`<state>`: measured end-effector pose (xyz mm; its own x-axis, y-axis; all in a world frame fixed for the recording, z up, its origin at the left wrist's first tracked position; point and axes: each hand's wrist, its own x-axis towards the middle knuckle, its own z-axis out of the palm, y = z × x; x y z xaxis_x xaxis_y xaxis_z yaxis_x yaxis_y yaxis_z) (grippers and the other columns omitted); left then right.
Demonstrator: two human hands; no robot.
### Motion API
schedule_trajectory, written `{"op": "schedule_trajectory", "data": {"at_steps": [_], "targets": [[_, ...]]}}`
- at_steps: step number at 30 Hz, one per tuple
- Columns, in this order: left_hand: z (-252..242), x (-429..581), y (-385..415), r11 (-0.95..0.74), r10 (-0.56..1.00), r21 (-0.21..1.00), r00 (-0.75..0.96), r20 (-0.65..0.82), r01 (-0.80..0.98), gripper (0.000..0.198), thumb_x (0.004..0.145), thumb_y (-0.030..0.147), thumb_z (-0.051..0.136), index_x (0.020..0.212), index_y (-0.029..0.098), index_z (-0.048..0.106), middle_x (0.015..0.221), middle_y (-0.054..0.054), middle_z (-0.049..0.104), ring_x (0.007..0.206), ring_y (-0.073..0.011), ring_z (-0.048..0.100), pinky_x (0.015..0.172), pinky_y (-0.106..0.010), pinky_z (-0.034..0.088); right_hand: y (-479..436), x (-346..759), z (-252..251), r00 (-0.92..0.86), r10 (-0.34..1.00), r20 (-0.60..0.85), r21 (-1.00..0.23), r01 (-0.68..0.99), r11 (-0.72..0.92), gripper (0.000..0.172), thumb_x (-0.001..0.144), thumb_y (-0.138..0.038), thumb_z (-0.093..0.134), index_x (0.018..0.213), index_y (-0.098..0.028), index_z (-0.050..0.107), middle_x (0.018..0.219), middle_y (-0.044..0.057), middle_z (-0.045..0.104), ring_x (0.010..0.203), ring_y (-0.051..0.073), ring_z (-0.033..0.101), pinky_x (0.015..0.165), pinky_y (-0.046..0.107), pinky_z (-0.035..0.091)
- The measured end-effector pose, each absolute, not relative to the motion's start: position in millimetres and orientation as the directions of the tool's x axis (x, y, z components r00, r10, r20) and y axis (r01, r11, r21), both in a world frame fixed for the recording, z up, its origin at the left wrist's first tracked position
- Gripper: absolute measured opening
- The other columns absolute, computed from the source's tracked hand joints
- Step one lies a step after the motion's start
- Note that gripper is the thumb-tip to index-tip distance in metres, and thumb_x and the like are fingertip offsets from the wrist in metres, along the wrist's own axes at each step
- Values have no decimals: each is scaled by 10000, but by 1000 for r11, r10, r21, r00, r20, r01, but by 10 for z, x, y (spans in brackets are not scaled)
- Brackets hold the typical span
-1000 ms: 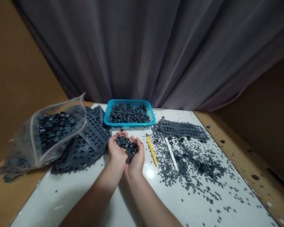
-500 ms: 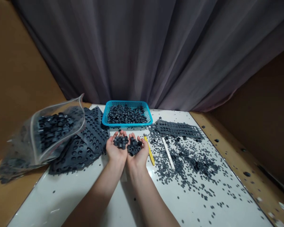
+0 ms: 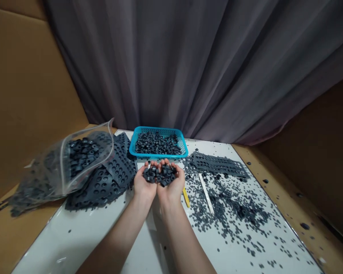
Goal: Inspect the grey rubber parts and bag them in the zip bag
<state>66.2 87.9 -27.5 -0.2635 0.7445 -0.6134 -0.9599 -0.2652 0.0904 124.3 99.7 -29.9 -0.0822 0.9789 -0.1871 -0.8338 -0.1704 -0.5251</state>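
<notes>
Just on the near side of the blue basket (image 3: 158, 156), I have my left hand (image 3: 145, 186) and right hand (image 3: 173, 186) cupped side by side, palms up, over the white bench (image 3: 60, 251). Each palm holds a heap of small, chunky black pieces (image 3: 168, 175), fingers curled up around them, and the two heaps almost run together where the hands meet. Similar pieces cover the floor of the basket. Left of the basket, a clear zip bag (image 3: 40, 186) lies with its mouth gaping, more black pieces bunched inside; between it and the basket I see dark sheets (image 3: 103, 186) dotted with rows of round marks, partly covered by the bag. Right of the basket and a little nearer me lie perforated dark strips (image 3: 220, 164). Nearer still on that side, small dark discs (image 3: 225, 205) are strewn thickly, a white stick (image 3: 206, 195) lying among them. On the near right of the basket, a yellow tool (image 3: 186, 198) shows one end beside my right hand, the rest hidden. Behind the basket hangs a grey curtain (image 3: 160, 68).
</notes>
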Motion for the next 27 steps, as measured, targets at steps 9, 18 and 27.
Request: {"op": "schedule_trajectory", "data": {"at_steps": [9,18,27], "targets": [[-24,657,731,-285,769,81,-278,-576,-955,233,855,144,349,800,126,574,850,-106,637,809,-199,655,674,-338,566,910,1336,-19,-286,866,-410,-182,-905,-385,186,765,-268,380,785,-203,554,865,42,715,943,130,646,922,306,469],[158,724,639,-236,768,3,-188,-613,-972,252,876,165,351,843,115,596,935,-139,642,924,-224,643,686,-335,576,898,1455,101,-340,841,-420,-108,-902,-419,222,796,-268,345,848,-192,547,905,62,703,1043,136,608,917,310,474],[128,721,655,-198,761,-16,-143,-632,-980,279,886,173,347,812,128,612,861,-131,667,833,-209,666,662,-342,576,896,1495,194,-364,806,-467,20,-915,-402,204,796,-255,385,867,-167,555,1002,75,676,1087,157,582,877,292,508]]}}
